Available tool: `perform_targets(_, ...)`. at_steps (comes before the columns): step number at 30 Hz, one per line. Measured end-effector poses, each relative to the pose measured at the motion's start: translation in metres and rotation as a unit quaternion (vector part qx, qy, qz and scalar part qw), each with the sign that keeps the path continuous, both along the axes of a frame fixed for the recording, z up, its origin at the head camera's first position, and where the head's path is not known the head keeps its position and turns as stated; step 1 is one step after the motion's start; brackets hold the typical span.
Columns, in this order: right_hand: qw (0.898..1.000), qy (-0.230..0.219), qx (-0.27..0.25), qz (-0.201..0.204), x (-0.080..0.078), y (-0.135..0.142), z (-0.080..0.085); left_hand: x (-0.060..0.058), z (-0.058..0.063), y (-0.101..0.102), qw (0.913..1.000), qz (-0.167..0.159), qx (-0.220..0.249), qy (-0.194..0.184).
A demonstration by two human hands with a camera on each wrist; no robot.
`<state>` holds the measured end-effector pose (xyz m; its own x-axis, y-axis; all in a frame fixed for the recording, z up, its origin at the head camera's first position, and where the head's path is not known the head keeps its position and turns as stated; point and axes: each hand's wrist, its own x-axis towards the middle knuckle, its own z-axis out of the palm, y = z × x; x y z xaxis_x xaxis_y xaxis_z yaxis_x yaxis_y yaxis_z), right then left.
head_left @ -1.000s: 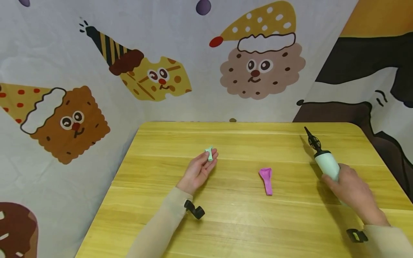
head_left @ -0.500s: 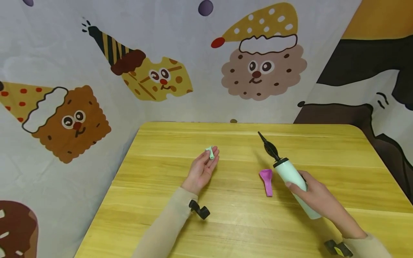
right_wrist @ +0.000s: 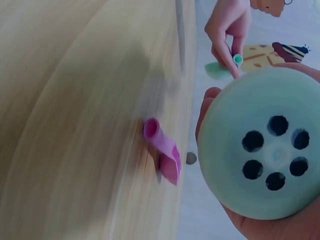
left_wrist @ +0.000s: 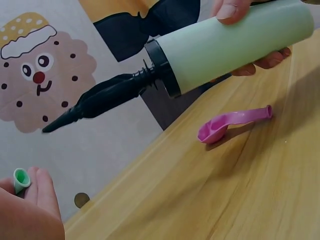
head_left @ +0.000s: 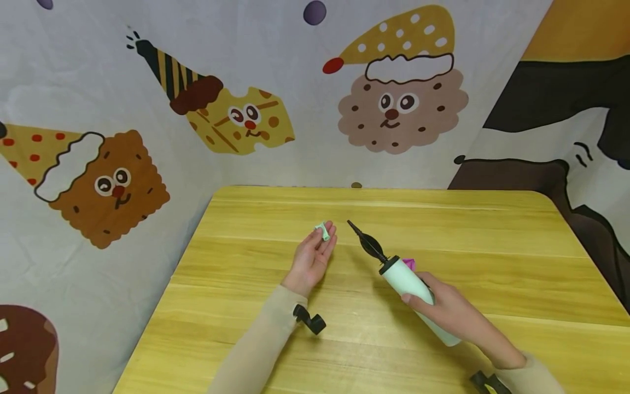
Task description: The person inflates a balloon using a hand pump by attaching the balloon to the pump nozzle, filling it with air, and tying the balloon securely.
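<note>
My left hand point(head_left: 312, 257) pinches a mint-green deflated balloon point(head_left: 323, 232) between thumb and fingers. In the left wrist view the round open mouth of that balloon point(left_wrist: 21, 179) faces the camera. My right hand point(head_left: 445, 309) grips a pale green balloon pump point(head_left: 408, 284) round its barrel, above the table. The pump's black nozzle point(head_left: 361, 238) points up and left, its tip a short way right of my left fingertips. Several dark holes show in the pump's end point(right_wrist: 276, 152) in the right wrist view. A pink deflated balloon point(left_wrist: 232, 122) lies on the table, mostly behind the pump in the head view.
The wooden table point(head_left: 236, 328) has rounded far corners. Behind it and to its left hangs a pale cloth point(head_left: 315, 158) printed with cartoon biscuits and cheese. A black camera mount point(head_left: 309, 320) is strapped to the left wrist, another point(head_left: 489, 383) to the right.
My right hand has carried the pump leftward from the table's right side, over past the pink balloon, toward my left hand. The left hand, still pinching the green balloon, has shifted slightly right.
</note>
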<state>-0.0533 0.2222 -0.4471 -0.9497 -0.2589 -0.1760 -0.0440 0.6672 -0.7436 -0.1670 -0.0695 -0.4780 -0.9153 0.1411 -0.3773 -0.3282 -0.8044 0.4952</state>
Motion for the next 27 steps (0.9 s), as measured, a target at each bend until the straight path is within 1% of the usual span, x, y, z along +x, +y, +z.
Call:
perform_targets(3, 1.000, -0.005, -0.006, 0.013, 0.000, -0.005, 0.000, -0.001, 0.001, 0.002, 0.9999, 0.010, 0.003, 0.002)
perform_targets(9, 0.999, 0.010, -0.013, 0.037, -0.001, -0.012, -0.003, -0.002, 0.005, 0.006, 0.9995, 0.030, -0.008, 0.003)
perform_targets(15, 0.999, 0.014, -0.009, 0.046, -0.003, -0.016, -0.005, -0.004, 0.005, 0.011, 0.9989, 0.045, 0.001, 0.011)
perform_targets(20, 0.999, 0.014, -0.008, 0.042, -0.004, -0.020, -0.006, -0.002, 0.004, 0.014, 0.9988, 0.037, -0.020, 0.027)
perform_targets(27, 0.999, -0.007, -0.018, 0.037, -0.005, -0.026, -0.005, 0.002, 0.000, 0.018, 0.9960, 0.030, -0.055, 0.063)
